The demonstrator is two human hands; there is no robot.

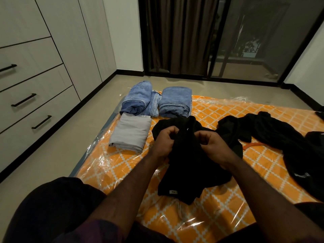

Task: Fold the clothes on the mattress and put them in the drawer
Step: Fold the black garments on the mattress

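A crumpled black garment [191, 174] hangs between my hands above the orange patterned mattress [228, 204]. My left hand [164, 140] grips its upper edge on the left, fingers curled into the cloth. My right hand [213, 143] grips the same edge on the right. A small white label shows at the garment's lower hem. Folded blue jeans [135, 98], a second folded pair of jeans [176, 101] and a folded grey cloth [129, 131] lie at the mattress's far left corner. More black clothes [273, 135] lie unfolded on the right.
White drawers with black handles [23, 99] line the wall on the left, all closed. Bare floor runs between them and the mattress. Dark curtains and a glass door [228, 37] stand at the far end. My knees frame the bottom of the view.
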